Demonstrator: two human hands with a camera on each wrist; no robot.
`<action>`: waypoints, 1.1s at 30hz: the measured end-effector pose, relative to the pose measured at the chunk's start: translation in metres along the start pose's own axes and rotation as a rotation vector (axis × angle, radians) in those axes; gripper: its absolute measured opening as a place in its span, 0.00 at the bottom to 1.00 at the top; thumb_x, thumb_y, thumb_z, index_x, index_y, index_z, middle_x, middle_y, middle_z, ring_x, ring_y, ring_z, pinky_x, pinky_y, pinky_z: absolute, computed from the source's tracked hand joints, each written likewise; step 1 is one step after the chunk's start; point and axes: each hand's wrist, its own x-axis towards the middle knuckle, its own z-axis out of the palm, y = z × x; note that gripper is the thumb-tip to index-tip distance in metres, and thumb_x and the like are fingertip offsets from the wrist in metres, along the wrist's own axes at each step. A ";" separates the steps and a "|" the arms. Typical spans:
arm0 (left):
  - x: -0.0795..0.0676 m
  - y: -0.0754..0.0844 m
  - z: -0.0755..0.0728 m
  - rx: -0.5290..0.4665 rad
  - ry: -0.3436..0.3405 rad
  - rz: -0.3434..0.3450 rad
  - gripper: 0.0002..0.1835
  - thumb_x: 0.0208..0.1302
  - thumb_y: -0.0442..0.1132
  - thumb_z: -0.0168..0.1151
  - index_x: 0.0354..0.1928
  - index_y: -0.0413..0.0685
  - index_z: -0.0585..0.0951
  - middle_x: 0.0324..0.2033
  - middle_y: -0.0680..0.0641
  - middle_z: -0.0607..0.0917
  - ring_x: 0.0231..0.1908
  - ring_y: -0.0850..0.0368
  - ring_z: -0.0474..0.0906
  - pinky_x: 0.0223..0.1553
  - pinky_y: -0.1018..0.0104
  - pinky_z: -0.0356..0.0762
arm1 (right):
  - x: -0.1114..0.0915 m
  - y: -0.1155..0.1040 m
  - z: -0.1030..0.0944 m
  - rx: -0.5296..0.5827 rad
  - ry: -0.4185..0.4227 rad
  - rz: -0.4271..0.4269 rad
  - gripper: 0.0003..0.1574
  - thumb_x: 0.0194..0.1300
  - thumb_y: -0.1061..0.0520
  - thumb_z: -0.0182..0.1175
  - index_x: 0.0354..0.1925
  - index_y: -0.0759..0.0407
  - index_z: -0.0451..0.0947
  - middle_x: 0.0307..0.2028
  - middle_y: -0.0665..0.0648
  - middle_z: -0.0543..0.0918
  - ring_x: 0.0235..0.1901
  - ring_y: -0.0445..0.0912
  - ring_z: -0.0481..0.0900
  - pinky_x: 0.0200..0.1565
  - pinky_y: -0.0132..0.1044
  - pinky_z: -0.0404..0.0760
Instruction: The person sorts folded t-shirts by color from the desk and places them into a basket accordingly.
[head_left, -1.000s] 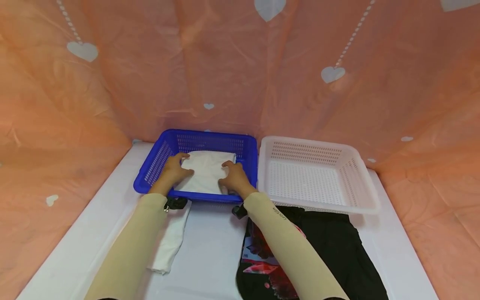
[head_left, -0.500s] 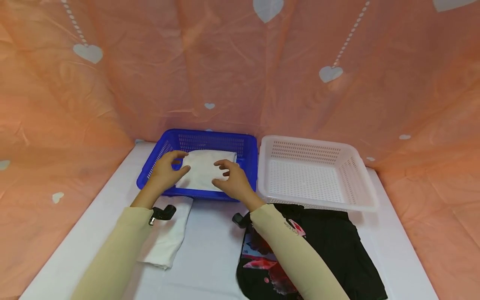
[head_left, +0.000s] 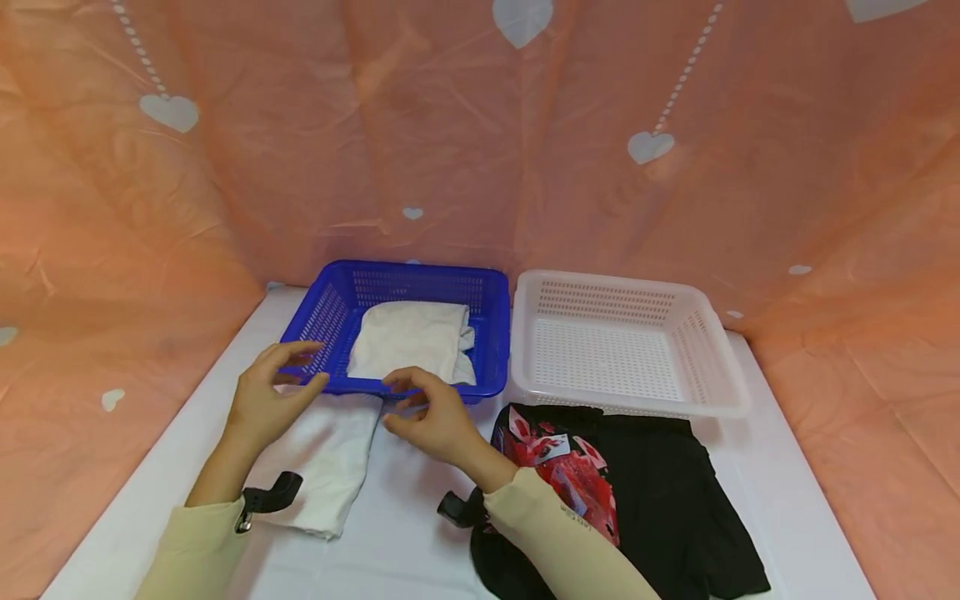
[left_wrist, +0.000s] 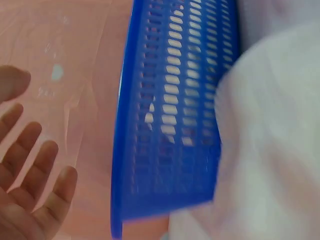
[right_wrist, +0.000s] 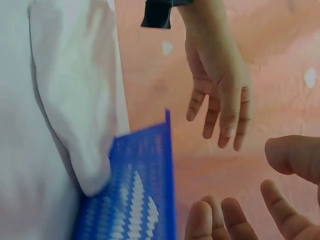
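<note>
A folded white cloth [head_left: 408, 340] lies inside the blue basket [head_left: 333, 312]. My left hand [head_left: 268, 395] hovers with relaxed fingers just in front of the basket's near left corner, above a second white cloth [head_left: 326, 467] lying on the table. My right hand [head_left: 427, 410] is open and holds nothing, just in front of the basket's near rim. The left wrist view shows the basket wall [left_wrist: 170, 125] and my spread fingers [left_wrist: 30, 165]. In the right wrist view the left hand [right_wrist: 220, 85] hangs open beyond the basket corner [right_wrist: 145, 190].
An empty white basket [head_left: 720, 367] stands right of the blue one. A black garment with a red print [head_left: 645, 500] lies on the white table [head_left: 420, 525] in front of it. Orange sheeting with white hearts [head_left: 480, 125] closes in the back and sides.
Both hands have let go of the white cloth in the blue basket and drawn back toward me, out over the near rim. The cloth stays in the basket.
</note>
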 end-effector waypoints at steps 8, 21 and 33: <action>-0.043 -0.017 -0.021 0.045 0.024 -0.084 0.24 0.50 0.31 0.72 0.53 0.43 0.80 0.46 0.72 0.73 0.42 0.84 0.70 0.36 0.88 0.71 | -0.012 0.016 0.027 0.016 -0.032 0.111 0.25 0.55 0.62 0.68 0.52 0.54 0.77 0.49 0.61 0.79 0.44 0.56 0.82 0.38 0.26 0.79; -0.075 -0.061 -0.034 0.139 -0.226 -0.352 0.34 0.58 0.45 0.69 0.64 0.42 0.70 0.59 0.28 0.70 0.52 0.31 0.73 0.42 0.68 0.78 | -0.013 0.043 0.053 -0.038 0.024 0.245 0.30 0.54 0.58 0.69 0.56 0.53 0.76 0.54 0.66 0.77 0.46 0.55 0.81 0.41 0.31 0.78; -0.084 -0.081 -0.025 0.094 -0.374 -0.433 0.39 0.60 0.46 0.67 0.68 0.41 0.61 0.58 0.22 0.69 0.55 0.22 0.69 0.50 0.34 0.69 | -0.013 0.058 0.072 -0.060 0.005 0.317 0.33 0.49 0.58 0.71 0.55 0.49 0.75 0.48 0.60 0.78 0.40 0.44 0.77 0.40 0.29 0.74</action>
